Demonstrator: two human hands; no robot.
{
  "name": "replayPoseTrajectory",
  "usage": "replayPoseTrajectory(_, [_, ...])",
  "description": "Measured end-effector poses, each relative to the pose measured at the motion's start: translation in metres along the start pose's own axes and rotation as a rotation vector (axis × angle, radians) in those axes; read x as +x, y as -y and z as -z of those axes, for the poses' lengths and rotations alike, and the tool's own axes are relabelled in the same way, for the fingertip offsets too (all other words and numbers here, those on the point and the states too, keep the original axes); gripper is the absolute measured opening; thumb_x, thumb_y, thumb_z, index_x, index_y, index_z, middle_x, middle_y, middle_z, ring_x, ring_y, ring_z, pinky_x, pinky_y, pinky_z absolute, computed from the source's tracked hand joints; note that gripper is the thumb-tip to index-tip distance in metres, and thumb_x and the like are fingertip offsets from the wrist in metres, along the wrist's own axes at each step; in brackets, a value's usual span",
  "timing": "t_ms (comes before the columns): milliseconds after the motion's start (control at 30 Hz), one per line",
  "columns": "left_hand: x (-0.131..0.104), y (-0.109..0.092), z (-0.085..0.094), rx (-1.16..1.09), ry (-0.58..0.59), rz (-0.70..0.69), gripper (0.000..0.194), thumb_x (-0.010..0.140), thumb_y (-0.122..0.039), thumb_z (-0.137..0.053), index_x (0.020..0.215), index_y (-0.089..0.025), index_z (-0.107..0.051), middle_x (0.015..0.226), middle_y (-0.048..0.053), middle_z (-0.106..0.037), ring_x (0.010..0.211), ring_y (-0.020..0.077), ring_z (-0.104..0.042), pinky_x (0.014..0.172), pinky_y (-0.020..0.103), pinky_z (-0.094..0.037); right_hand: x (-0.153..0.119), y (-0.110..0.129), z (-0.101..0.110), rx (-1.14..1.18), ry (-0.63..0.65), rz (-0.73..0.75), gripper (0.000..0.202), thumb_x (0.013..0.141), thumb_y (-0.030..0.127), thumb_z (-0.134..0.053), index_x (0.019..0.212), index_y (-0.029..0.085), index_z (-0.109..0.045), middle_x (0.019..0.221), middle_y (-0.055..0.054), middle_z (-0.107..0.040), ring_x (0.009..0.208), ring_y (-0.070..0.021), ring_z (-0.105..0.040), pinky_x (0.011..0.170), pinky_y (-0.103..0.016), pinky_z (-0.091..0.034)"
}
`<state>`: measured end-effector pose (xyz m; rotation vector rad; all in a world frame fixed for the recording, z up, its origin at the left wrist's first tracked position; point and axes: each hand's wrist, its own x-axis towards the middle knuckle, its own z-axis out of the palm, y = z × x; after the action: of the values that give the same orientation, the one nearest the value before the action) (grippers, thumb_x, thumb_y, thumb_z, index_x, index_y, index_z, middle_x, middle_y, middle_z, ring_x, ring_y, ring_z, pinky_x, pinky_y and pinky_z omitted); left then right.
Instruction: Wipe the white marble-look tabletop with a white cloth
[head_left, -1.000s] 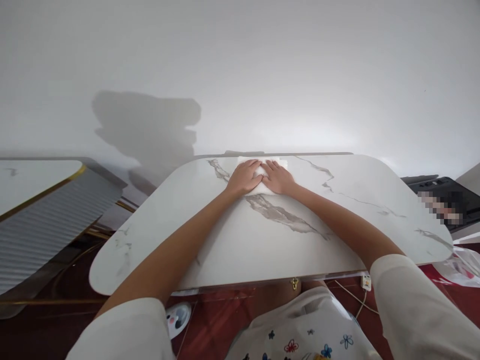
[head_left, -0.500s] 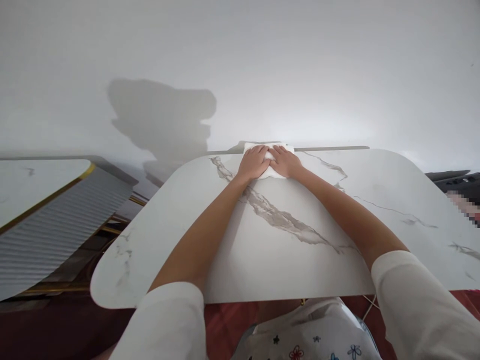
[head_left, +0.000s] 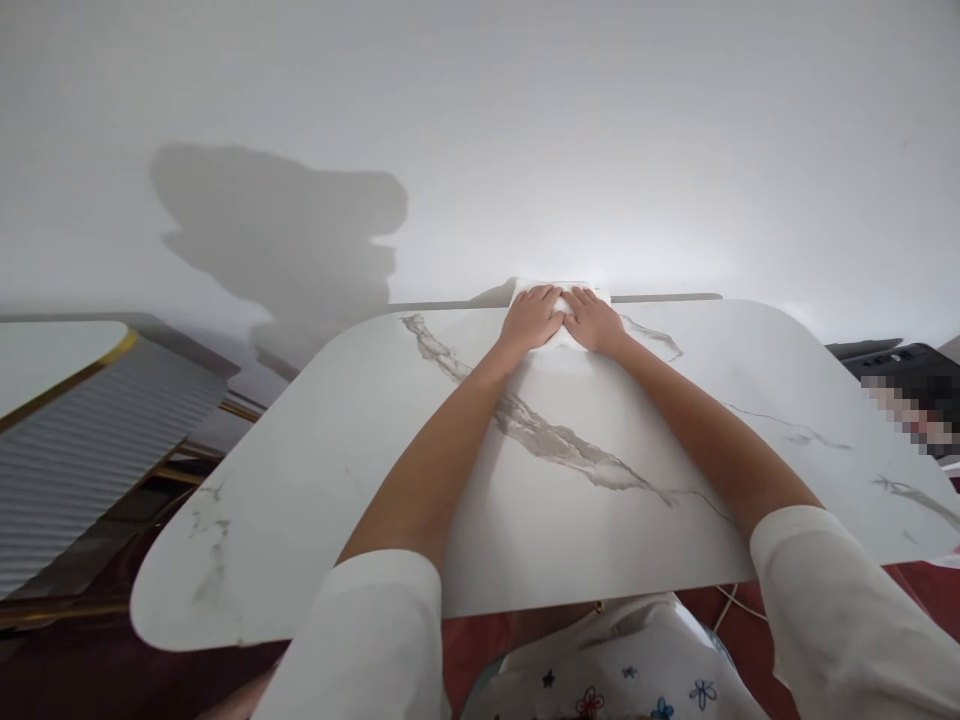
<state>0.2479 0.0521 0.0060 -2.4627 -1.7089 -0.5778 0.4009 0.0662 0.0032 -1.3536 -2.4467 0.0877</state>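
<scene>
A folded white cloth (head_left: 561,338) lies at the far edge of a white marble-patterned table (head_left: 600,540), close against the wall. My left hand (head_left: 531,318) rests flat on the cloth's left part, its fingers stretched out. Beside it, my right hand (head_left: 594,320) presses on the right part, fingers also extended. The two thumbs nearly meet over the middle of the cloth. Both arms reach straight forward across the table.
A second marble-topped table (head_left: 52,360) with gold trim and a ribbed grey side stands at the left. The pale wall (head_left: 480,130) rises behind. At the right edge is a dark object (head_left: 919,375), partly pixelated. A white cable (head_left: 726,605) hangs below the table.
Both hands and the cloth have slid rightward along the table's far edge. The view has shifted slightly, with the left table and the wall shadow now further left.
</scene>
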Motion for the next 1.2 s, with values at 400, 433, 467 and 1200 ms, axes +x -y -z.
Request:
replayPoseTrajectory(400, [-0.062,-0.018,0.020,0.058,0.023,-0.046,0.052,0.090,-0.027,-0.037,0.140,-0.013,-0.042,0.147,0.013,-0.045,0.137,0.0254,-0.037,0.115,0.042,-0.027,-0.064,0.045,0.016,-0.055,0.054,-0.014,0.057,0.097,0.029,-0.034,0.151,0.009,-0.033,0.158,-0.013,-0.029,0.145,-0.0299,-0.026,0.115,-0.042,-0.027])
replayPoseTrajectory(433, [-0.069,-0.022,0.022,0.062,0.027,-0.040,0.052,0.089,-0.027,-0.037,0.140,-0.014,-0.042,0.146,0.013,-0.045,0.137,0.0256,-0.038,0.115,0.043,-0.027,-0.071,0.049,0.016,-0.057,0.052,-0.011,0.057,0.097,0.028,-0.034,0.151,0.009,-0.033,0.158,-0.014,-0.030,0.145,-0.0302,-0.026,0.115,-0.042,-0.026])
replayPoseTrajectory(467, [-0.077,-0.027,0.025,0.063,0.031,-0.036,0.052,0.089,-0.027,-0.037,0.139,-0.014,-0.042,0.146,0.013,-0.045,0.137,0.0259,-0.038,0.115,0.043,-0.027,-0.078,0.053,0.017,-0.061,0.046,-0.003,0.057,0.097,0.028,-0.035,0.150,0.009,-0.034,0.157,-0.014,-0.030,0.144,-0.0305,-0.027,0.115,-0.042,-0.026])
replayPoseTrajectory(1200, [-0.256,-0.096,0.083,0.063,0.082,0.073,0.059,0.087,-0.035,-0.037,0.145,-0.022,-0.040,0.151,0.009,-0.041,0.140,0.0270,-0.037,0.117,0.047,-0.030,-0.233,0.150,0.038,0.074,0.072,0.119,0.061,0.093,0.034,-0.037,0.150,0.013,-0.037,0.158,-0.012,-0.028,0.146,-0.0307,-0.025,0.117,-0.050,-0.028])
